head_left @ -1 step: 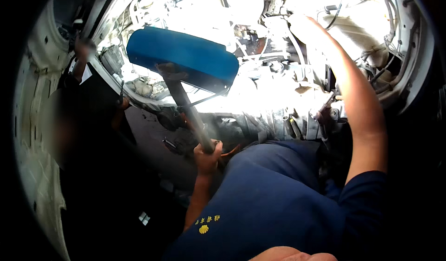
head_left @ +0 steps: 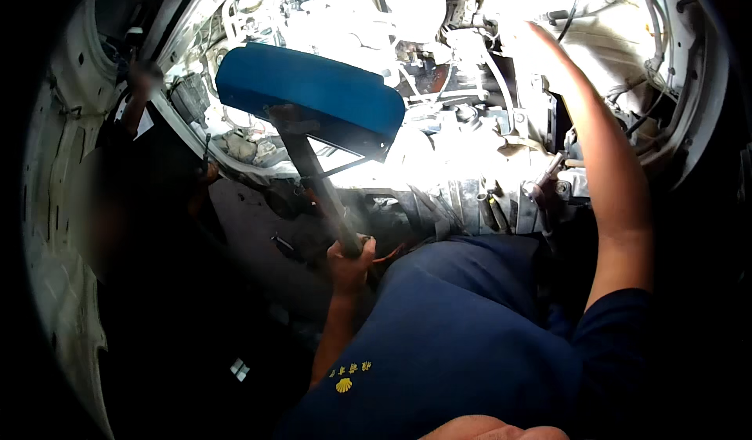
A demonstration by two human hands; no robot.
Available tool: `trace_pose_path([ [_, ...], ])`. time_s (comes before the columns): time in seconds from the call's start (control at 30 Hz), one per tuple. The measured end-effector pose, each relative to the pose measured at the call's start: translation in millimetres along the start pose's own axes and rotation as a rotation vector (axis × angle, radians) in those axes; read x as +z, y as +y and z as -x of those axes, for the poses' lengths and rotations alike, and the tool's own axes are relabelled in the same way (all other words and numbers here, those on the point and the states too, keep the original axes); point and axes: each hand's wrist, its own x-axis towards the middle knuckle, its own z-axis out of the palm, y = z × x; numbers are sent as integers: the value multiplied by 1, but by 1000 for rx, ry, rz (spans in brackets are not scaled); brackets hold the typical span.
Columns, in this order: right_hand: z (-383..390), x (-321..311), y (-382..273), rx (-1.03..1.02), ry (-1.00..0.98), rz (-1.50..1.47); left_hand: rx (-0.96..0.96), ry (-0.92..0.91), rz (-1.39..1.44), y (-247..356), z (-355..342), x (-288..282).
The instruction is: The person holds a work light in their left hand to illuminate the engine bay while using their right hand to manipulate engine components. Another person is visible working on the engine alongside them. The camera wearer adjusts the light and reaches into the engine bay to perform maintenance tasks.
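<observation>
My left hand (head_left: 351, 266) is wrapped round the dark, straight handle of a work lamp (head_left: 309, 95) with a broad blue housing. The lamp leans up and left over a brightly lit engine bay (head_left: 439, 138), its lit side turned away from me. My right arm stretches far into the bay. At its end my right hand (head_left: 526, 42) is washed out by glare near hoses and metal parts, so its fingers and anything in them cannot be made out.
Tools with dark handles (head_left: 492, 213) stand at the bay's front edge, close to my body. Another person's hand (head_left: 145, 80) is at the left, beside a pale vehicle panel (head_left: 66, 205). A black hose (head_left: 570, 21) runs near my right forearm.
Glare over the engine bay is slightly weaker, so more of the parts show. The lamp and both arms stay almost in place.
</observation>
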Motion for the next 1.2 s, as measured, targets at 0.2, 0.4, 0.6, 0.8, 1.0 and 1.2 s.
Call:
trace_pose_path([
  [0.2,89,-89,-52,235,444,-170,122,-30,0,-13,5,-7],
  [0.4,200,6,-213,196,-61,-407,177,-28,125,-31,24,-13],
  [0.6,236,123,-275,24,-631,-451,192,-40,117,-31,37,-21],
  [0.8,229,148,-309,35,-804,-573,355,-59,76,-51,46,-31],
  [1.0,231,178,-321,219,-880,-796,413,-107,189,-66,53,-36],
  [1.2,231,196,-297,310,-762,-754,432,-69,147,-74,45,-34],
])
